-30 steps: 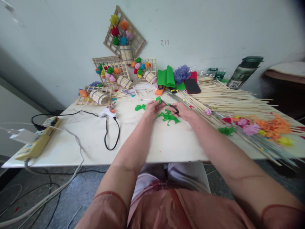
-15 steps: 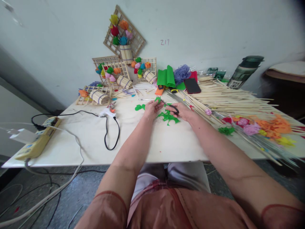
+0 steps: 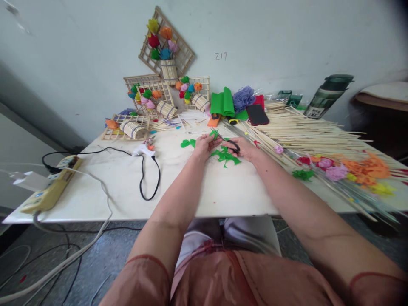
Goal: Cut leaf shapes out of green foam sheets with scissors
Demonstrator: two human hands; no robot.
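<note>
Between the fingers of my left hand [image 3: 205, 145] is a small piece of green crepe paper [image 3: 213, 134]. My right hand [image 3: 242, 148] is closed around the black handles of a pair of scissors [image 3: 235, 146], whose blades point left at that piece. Green paper scraps [image 3: 225, 157] lie on the table just below both hands. Another cut green piece [image 3: 187, 143] rests to the left of my left hand.
A white glue gun [image 3: 144, 149] with a black cord lies left, near a yellow power strip [image 3: 52, 185]. Bamboo sticks [image 3: 312, 131], a phone [image 3: 257, 114] and a tilted bottle [image 3: 330, 95] are right. Lattice frames with paper flowers [image 3: 165, 53] stand behind, beside a green paper roll [image 3: 222, 102].
My left hand and the green piece have shifted very slightly to the right, toward the scissors. My right hand stays in nearly the same place.
</note>
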